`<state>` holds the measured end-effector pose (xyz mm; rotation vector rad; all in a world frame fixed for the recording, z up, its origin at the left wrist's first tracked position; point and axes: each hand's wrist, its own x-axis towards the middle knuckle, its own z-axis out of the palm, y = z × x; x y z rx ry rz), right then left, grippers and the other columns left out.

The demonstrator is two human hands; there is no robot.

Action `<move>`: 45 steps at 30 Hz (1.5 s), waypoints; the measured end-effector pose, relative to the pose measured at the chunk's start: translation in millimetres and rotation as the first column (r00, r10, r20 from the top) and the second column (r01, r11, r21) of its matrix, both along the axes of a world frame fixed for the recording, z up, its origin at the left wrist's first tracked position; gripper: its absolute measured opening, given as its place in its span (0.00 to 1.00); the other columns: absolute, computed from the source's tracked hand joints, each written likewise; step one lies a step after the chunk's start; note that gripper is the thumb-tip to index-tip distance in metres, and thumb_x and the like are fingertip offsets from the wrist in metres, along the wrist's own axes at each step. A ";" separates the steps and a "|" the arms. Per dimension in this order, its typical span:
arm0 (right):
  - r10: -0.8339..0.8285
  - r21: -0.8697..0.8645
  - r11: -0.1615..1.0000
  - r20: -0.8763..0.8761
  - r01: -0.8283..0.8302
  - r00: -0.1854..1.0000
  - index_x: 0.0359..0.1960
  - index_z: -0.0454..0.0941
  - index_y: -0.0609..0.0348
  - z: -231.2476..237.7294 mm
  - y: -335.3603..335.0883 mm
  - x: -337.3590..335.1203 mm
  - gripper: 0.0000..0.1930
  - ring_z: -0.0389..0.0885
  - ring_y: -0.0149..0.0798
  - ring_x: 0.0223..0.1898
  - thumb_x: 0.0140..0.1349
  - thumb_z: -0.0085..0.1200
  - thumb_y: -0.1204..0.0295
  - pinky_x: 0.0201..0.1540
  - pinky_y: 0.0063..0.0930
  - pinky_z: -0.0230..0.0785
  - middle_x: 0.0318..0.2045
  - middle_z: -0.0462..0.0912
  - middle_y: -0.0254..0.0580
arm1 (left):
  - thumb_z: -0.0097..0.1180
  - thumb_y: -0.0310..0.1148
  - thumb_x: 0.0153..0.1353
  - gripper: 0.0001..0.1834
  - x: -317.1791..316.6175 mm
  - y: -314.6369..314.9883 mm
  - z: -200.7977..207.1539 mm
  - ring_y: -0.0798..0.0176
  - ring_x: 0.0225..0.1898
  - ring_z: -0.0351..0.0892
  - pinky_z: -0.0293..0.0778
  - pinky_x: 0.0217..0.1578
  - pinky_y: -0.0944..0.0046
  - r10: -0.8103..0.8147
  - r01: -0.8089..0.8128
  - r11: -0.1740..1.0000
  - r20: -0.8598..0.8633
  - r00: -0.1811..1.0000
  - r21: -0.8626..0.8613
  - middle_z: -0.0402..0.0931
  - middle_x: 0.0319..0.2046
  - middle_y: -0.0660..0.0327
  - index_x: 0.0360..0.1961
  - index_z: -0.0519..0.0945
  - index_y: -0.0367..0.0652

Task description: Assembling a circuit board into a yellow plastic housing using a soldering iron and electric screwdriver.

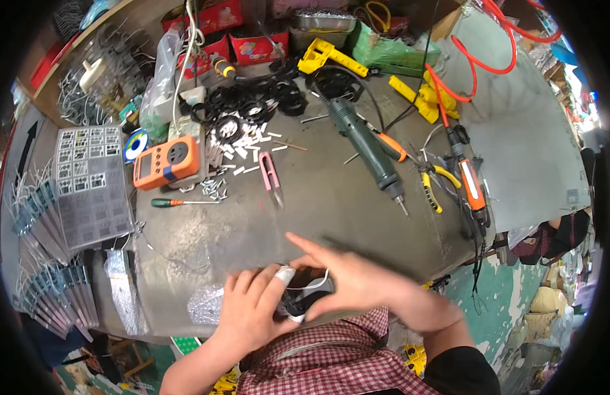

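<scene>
My left hand point(249, 306) clamped on smooth black-and-white piece point(302, 300), scuffed grey workbench point(331, 217) front edge; right hand point(351, 280) curved beside, can't tell if gripping; crinkled clear bubble wrap point(206, 305) left.

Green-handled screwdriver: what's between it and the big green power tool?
In the head view, pink snips lie between the screwdriver and the power tool; small silvery pieces sit closer to the screwdriver.
</scene>
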<state>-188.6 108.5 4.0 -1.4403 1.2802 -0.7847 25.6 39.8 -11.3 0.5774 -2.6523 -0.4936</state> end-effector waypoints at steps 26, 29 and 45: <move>0.191 -0.306 0.905 -0.327 -0.295 0.926 0.54 0.71 0.62 13.4 -50.6 -93.3 0.21 0.73 0.46 0.53 0.57 0.56 0.74 0.56 0.36 0.65 0.50 0.75 0.49 | 0.68 0.39 0.49 0.36 -22.2 -38.2 18.2 0.42 0.46 0.78 0.76 0.43 0.53 -0.176 0.268 0.876 -0.252 0.952 0.401 0.73 0.49 0.39 0.55 0.67 0.31; -0.383 -0.494 0.869 -0.672 0.001 0.634 0.47 0.72 0.63 -13.2 -54.7 -107.0 0.17 0.74 0.47 0.52 0.54 0.55 0.76 0.51 0.37 0.69 0.46 0.75 0.48 | 0.66 0.34 0.51 0.29 -1.3 -45.3 8.0 0.48 0.39 0.82 0.79 0.36 0.58 0.028 0.020 0.988 -0.311 0.950 0.151 0.77 0.44 0.45 0.52 0.70 0.34; -0.566 -0.573 0.795 -0.819 -0.200 0.095 0.33 0.75 0.59 -41.6 -186.2 -105.0 0.07 0.82 0.43 0.33 0.51 0.51 0.77 0.36 0.33 0.77 0.29 0.81 0.44 | 0.57 0.42 0.60 0.28 43.1 -32.8 -13.1 0.59 0.51 0.74 0.74 0.44 0.55 0.848 0.478 0.163 -0.370 0.379 0.863 0.73 0.52 0.59 0.59 0.66 0.43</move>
